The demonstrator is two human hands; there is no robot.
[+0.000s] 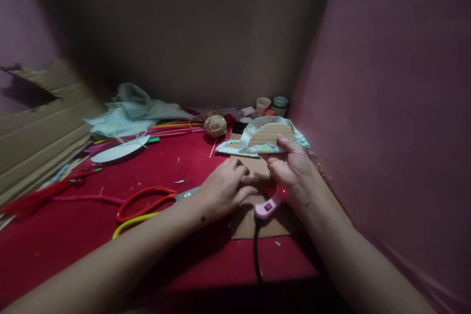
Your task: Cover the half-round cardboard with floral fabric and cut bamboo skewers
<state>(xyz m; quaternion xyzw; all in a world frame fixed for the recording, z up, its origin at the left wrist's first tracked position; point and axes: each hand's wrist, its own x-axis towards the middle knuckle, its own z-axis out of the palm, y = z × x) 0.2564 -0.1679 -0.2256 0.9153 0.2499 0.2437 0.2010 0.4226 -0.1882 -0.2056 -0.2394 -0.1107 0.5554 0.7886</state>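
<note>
Head view: right hand [293, 169] around cloth-edged cardboard [268, 136]; left hand [223, 186] half-open, forearm [158, 238] partly over scissors [181, 196]; twine ball [215, 126] beyond.

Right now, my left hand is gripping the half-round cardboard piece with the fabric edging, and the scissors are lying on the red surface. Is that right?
Not quite: the head view shows your right hand, not your left hand, gripping the half-round cardboard piece with the fabric edging. The scissors are lying on the red surface.
</note>
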